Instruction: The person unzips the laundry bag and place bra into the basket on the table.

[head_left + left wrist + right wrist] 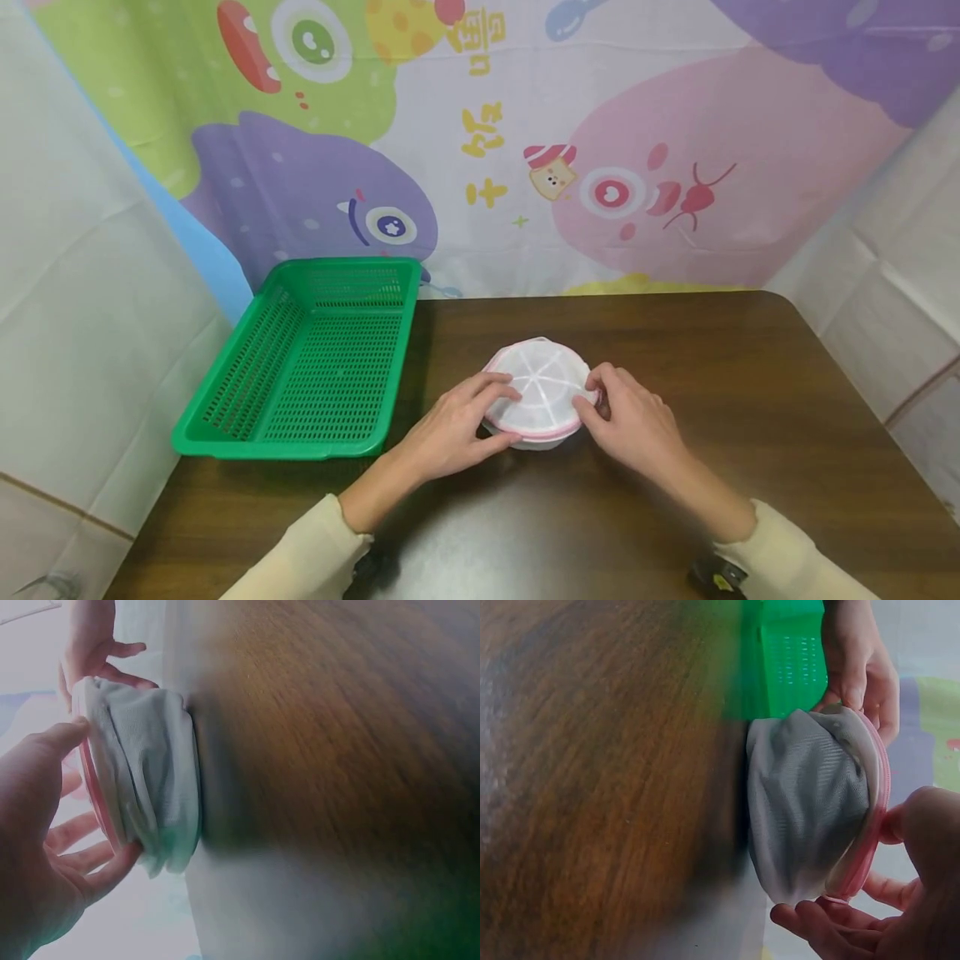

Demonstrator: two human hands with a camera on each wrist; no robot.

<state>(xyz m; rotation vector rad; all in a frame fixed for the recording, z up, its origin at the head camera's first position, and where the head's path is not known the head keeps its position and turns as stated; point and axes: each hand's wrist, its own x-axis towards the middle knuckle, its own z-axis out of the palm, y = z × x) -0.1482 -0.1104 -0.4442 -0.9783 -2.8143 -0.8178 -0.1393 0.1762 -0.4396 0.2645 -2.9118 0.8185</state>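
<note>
A round white mesh laundry bag [536,379] with pink zipper trim lies on the brown table, its ribbed round face up. Over the bag's left side, my left hand [457,425] rests with spread fingers, the thumb touching the near rim. At the right edge, my right hand [633,417] pinches the rim between thumb and fingers. From the left wrist, the bag's soft grey-white side [146,765] looks creased, and the left fingers touch it. The right wrist view shows the pink zipper [874,817] along the rim beside the right fingers; whether they hold its pull cannot be made out.
A green perforated plastic basket [393,400] stands on the table [720,375] to the left of the bag. Behind the table hangs a cartoon-printed cloth [487,242], and pale covered walls rise on both sides.
</note>
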